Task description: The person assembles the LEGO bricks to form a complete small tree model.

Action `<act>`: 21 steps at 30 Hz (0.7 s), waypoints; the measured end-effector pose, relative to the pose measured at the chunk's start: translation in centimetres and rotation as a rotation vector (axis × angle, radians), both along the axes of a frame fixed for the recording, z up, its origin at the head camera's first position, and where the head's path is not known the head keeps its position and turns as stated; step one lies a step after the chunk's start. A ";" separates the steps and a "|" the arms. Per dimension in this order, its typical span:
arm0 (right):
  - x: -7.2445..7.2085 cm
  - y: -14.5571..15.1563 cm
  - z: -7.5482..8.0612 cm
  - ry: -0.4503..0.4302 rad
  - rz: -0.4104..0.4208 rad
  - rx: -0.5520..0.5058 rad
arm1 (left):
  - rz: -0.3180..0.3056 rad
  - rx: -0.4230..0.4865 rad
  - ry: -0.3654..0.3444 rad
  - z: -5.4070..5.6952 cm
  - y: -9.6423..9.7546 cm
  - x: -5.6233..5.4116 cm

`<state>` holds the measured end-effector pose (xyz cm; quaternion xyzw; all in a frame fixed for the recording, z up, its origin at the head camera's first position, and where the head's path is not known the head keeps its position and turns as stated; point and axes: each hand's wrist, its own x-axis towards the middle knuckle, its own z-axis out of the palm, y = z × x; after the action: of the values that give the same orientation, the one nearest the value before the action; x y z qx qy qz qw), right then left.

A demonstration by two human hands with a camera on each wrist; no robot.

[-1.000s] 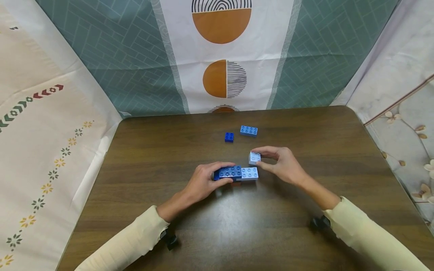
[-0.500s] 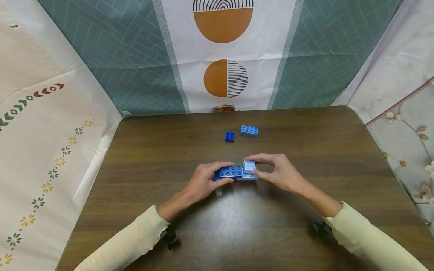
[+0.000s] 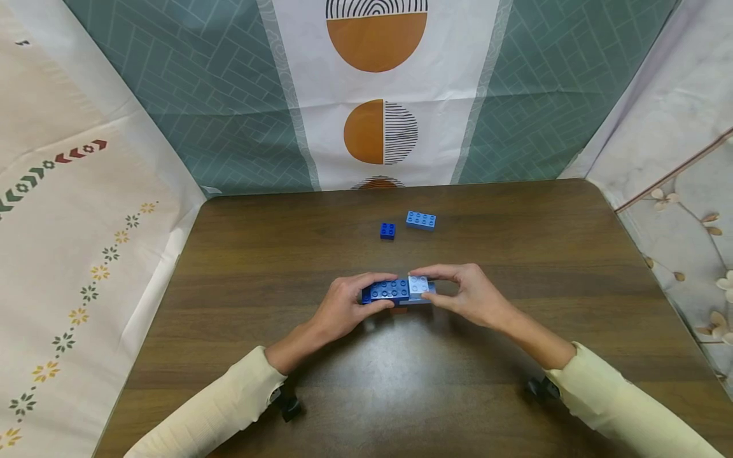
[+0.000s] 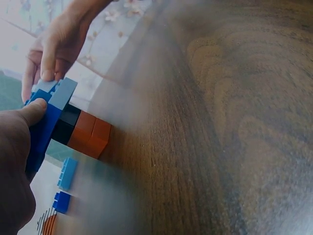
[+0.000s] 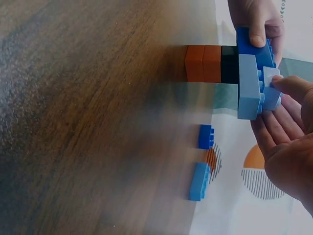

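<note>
A brick tower stands on the table, with orange bricks (image 5: 203, 63) at its base and a black brick (image 5: 229, 64) above them. A blue brick (image 3: 389, 290) and a light blue brick (image 5: 248, 90) spread out on top. From the left, my left hand (image 3: 343, 305) grips the blue part between thumb and fingers. My right hand (image 3: 480, 296) pinches a small pale blue brick (image 3: 418, 284) by its sides. This piece rests over the light blue brick's studs, beside the blue brick; whether it is pressed fully down I cannot tell.
Behind the tower, a small dark blue brick (image 3: 387, 231) and a longer light blue brick (image 3: 420, 220) lie on the wooden table (image 3: 275, 242). Patterned cloth (image 3: 229, 102) hangs along the table's far edge and at both sides.
My right hand has brought the pale blue brick left and toward me, from behind the tower's right end onto the light blue brick. The left hand has kept its hold.
</note>
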<state>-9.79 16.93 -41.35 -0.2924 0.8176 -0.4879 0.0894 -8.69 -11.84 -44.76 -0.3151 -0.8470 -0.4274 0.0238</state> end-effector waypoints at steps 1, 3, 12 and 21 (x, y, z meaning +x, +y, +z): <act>0.0 0.0 0.0 0.002 -0.001 0.005 | 0.000 0.000 0.001 0.0 0.0 0.0; 0.1 0.0 0.1 0.005 -0.003 0.010 | 0.001 -0.003 0.001 0.0 0.0 0.0; 0.1 -0.1 0.0 0.058 -0.008 0.028 | 0.000 0.000 -0.006 0.0 0.0 0.0; 0.2 -0.4 -0.1 0.154 0.005 0.073 | -0.004 0.033 0.010 -0.2 0.1 0.1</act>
<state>-9.59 16.57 -41.46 -0.3275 0.8386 -0.4336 0.0381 -8.61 -11.76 -44.99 -0.3183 -0.8391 -0.4400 0.0324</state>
